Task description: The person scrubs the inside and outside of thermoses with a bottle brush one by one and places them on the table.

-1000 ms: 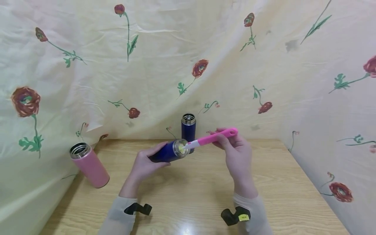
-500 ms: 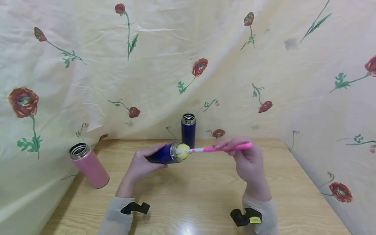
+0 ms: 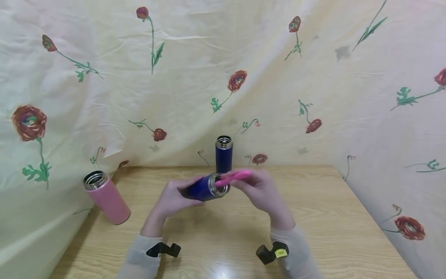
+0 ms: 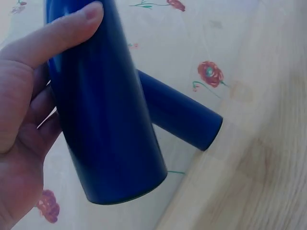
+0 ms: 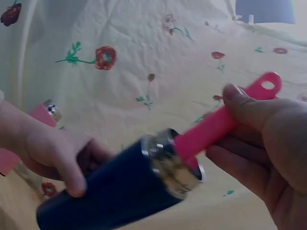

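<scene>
My left hand (image 3: 175, 199) grips a dark blue vacuum flask (image 3: 202, 188) round its body, tilted with its steel mouth toward the right. In the left wrist view the flask (image 4: 105, 120) hangs above the table, the thumb across it. My right hand (image 3: 256, 190) pinches the pink handle of a bottle brush (image 3: 233, 177) between thumb and fingers. The handle (image 5: 206, 132) runs into the flask's steel neck (image 5: 173, 167) in the right wrist view. The brush's head and white shaft are hidden inside the flask.
A second blue flask (image 3: 223, 157) stands uncapped at the back of the wooden table (image 3: 313, 217), just behind the held one. A pink flask (image 3: 108, 199), also uncapped, stands on the left. A flower-patterned cloth (image 3: 188, 77) hangs around the back and sides.
The yellow sponge head showed at the flask's mouth half a second ago. My right hand has since moved left, pushing the brush deep inside. My left hand keeps its grip.
</scene>
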### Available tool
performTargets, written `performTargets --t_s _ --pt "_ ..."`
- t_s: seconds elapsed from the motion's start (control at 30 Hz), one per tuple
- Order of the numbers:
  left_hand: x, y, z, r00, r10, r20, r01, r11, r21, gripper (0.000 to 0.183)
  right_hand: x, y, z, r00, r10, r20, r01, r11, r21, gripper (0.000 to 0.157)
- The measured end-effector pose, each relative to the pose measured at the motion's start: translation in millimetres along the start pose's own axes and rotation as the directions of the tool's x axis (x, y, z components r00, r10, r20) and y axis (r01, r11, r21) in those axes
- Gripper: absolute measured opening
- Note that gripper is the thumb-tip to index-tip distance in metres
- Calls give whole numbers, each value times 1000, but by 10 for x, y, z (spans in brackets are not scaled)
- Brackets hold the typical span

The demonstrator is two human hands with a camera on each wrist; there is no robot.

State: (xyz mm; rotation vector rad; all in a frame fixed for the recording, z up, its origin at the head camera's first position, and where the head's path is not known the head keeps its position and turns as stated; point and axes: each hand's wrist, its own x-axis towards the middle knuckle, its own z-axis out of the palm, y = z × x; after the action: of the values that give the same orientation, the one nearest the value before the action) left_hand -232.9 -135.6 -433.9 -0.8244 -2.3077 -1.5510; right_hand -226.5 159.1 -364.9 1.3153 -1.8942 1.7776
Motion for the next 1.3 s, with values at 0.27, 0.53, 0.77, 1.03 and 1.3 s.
performTargets --t_s 0.27,0.53,0.77,1.03,1.3 --pt "39 -14 83 989 -62 -132 72 995 67 72 49 -42 69 810 387 -441 -382 918 103 23" --pt "43 -24 85 982 -86 -166 105 988 112 73 -8 -216 -108 755 259 -603 -287 957 52 22" --pt "25 -15 48 983 -86 -162 108 985 137 74 -29 -291 -196 819 181 -545 -205 979 17 18" --pt "-21 -54 -17 985 -80 -153 101 986 133 74 -104 -381 -282 863 121 -490 -122 992 31 14" --pt "-48 -58 -28 993 -56 -103 66 992 106 75 -195 -366 -442 932 -91 -351 97 995 2 6"
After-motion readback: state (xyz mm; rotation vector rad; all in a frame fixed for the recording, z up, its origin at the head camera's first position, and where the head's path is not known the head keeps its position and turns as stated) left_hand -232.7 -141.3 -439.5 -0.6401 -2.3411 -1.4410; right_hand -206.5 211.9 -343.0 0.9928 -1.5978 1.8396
